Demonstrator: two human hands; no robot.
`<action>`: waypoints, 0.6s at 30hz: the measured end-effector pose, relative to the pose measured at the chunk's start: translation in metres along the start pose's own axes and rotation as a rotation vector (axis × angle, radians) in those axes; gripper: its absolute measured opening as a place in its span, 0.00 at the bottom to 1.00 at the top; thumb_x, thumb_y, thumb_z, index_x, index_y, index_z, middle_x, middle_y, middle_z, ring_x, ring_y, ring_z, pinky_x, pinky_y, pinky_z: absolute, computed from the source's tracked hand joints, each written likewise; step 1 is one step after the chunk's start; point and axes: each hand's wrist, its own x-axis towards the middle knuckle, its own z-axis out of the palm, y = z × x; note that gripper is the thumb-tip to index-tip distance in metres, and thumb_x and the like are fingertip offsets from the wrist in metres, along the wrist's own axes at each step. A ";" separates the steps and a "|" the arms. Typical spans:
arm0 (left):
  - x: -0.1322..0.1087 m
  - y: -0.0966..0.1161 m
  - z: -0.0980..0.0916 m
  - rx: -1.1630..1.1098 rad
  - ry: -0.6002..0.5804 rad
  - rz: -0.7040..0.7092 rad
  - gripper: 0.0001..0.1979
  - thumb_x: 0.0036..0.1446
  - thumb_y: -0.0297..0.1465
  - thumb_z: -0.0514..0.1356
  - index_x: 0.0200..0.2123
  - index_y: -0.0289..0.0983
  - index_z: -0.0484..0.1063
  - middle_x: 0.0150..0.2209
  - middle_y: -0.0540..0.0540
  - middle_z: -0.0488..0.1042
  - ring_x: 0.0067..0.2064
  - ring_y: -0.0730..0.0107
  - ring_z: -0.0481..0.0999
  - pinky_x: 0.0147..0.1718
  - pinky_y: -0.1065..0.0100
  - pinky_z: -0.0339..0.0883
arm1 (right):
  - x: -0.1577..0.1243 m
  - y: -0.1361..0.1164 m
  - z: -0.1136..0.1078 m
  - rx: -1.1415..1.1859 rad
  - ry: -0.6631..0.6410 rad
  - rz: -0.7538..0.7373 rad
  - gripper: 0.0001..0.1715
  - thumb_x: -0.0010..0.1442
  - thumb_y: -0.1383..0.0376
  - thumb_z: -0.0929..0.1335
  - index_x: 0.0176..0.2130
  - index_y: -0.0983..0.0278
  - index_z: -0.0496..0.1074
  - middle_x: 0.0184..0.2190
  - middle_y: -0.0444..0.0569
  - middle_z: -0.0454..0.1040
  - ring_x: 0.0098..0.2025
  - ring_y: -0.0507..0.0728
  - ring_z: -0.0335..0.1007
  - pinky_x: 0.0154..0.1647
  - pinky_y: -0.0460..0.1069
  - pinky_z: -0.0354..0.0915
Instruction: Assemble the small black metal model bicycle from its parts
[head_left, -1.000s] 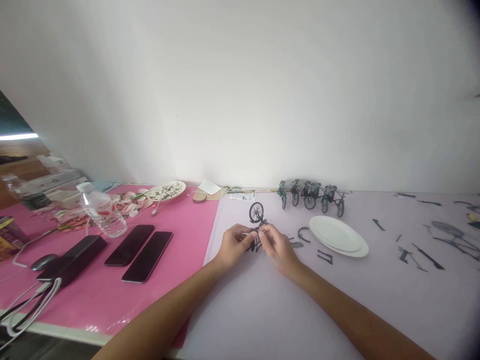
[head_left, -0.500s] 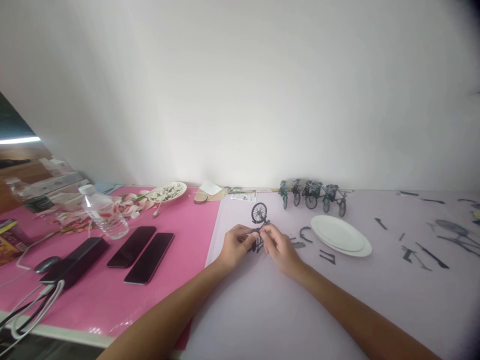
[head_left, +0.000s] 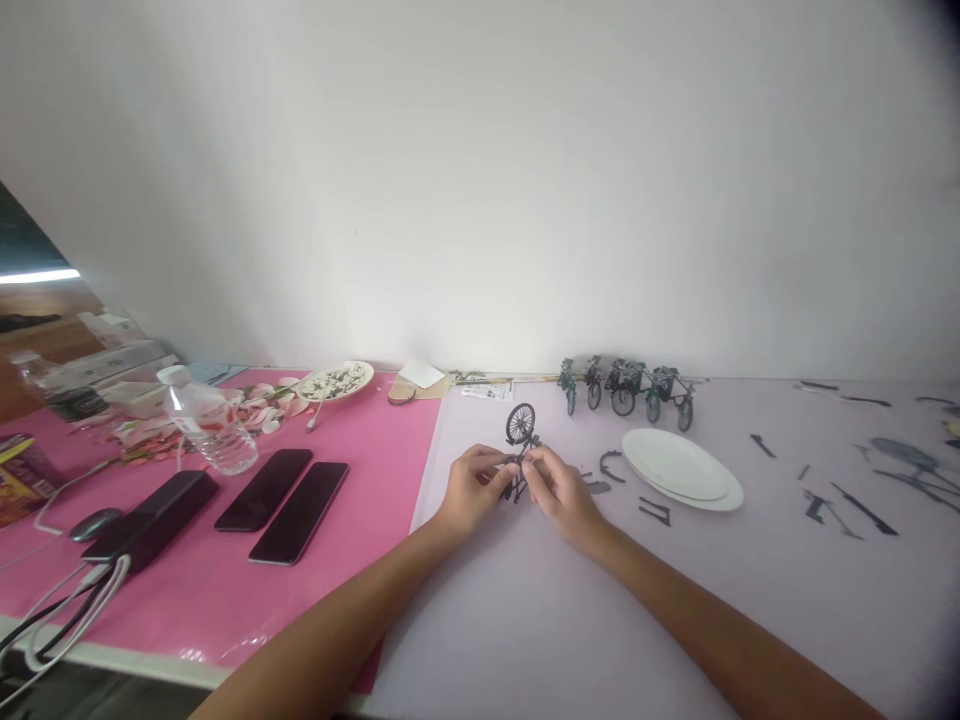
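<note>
two hands are closing together on a half-built black model bicycle [head_left: 515, 488], near the middle of the pale lilac table cover [head_left: 525, 620]. the left hand [head_left: 471, 490] is pinching it from the left and the right hand [head_left: 561, 492] from the right, with the fingertips nearly meeting. the spoked wheel [head_left: 520, 423] is sticking up just beyond the fingers. just right of the right hand, loose black parts [head_left: 655, 512] are lying beside stacked white plates [head_left: 679, 468]. farther back, a row of finished green model bicycles [head_left: 626, 388] is standing by the wall. well to the left, on the pink cover [head_left: 360, 560], two dark phones [head_left: 298, 512] are lying side by side, near a water bottle [head_left: 206, 420].
</note>
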 end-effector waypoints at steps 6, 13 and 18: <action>-0.001 -0.002 0.000 0.007 0.002 0.002 0.22 0.62 0.48 0.64 0.46 0.37 0.84 0.46 0.38 0.78 0.36 0.67 0.78 0.34 0.67 0.71 | 0.000 0.000 0.000 0.006 -0.008 0.009 0.15 0.72 0.51 0.62 0.42 0.60 0.68 0.20 0.39 0.67 0.21 0.53 0.64 0.23 0.46 0.61; 0.000 -0.002 0.001 0.031 0.015 0.020 0.21 0.62 0.48 0.64 0.46 0.37 0.84 0.46 0.38 0.78 0.35 0.69 0.78 0.34 0.67 0.71 | 0.000 0.000 0.000 -0.003 -0.007 0.001 0.16 0.72 0.51 0.61 0.42 0.59 0.67 0.21 0.39 0.67 0.22 0.53 0.65 0.25 0.47 0.61; 0.000 -0.003 0.000 0.017 0.006 0.018 0.21 0.62 0.48 0.64 0.46 0.37 0.84 0.47 0.38 0.78 0.34 0.69 0.78 0.34 0.67 0.71 | 0.000 -0.001 -0.001 -0.011 -0.004 0.004 0.16 0.72 0.51 0.62 0.41 0.60 0.67 0.20 0.39 0.68 0.22 0.53 0.65 0.25 0.46 0.62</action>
